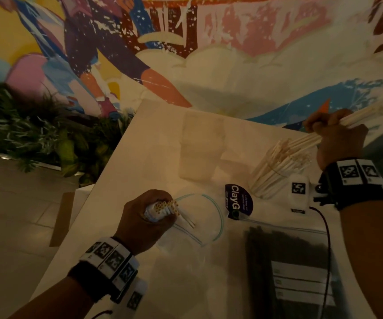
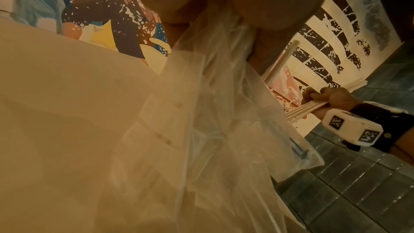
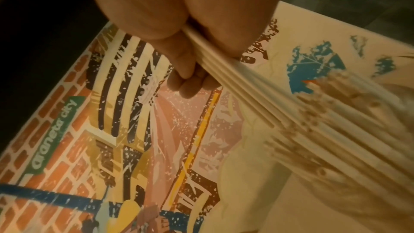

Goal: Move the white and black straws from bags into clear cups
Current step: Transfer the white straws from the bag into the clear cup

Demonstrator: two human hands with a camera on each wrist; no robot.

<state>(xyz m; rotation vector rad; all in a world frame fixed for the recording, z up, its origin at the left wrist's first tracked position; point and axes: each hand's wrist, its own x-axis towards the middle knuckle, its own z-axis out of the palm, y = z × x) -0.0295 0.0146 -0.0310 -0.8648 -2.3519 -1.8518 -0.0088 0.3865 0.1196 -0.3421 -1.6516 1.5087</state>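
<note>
Beside the black straws' bag, a purple sticker lies.

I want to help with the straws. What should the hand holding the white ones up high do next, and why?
Probably lower them into the clear cup. The right hand grips a small bunch of white straws just above that cup, which already holds many white straws, and their lower ends point into it.

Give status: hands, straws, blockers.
Left hand grips white straws through clear bag. Right hand holds straw bundle above filled cup. Black straws still bagged.
</note>
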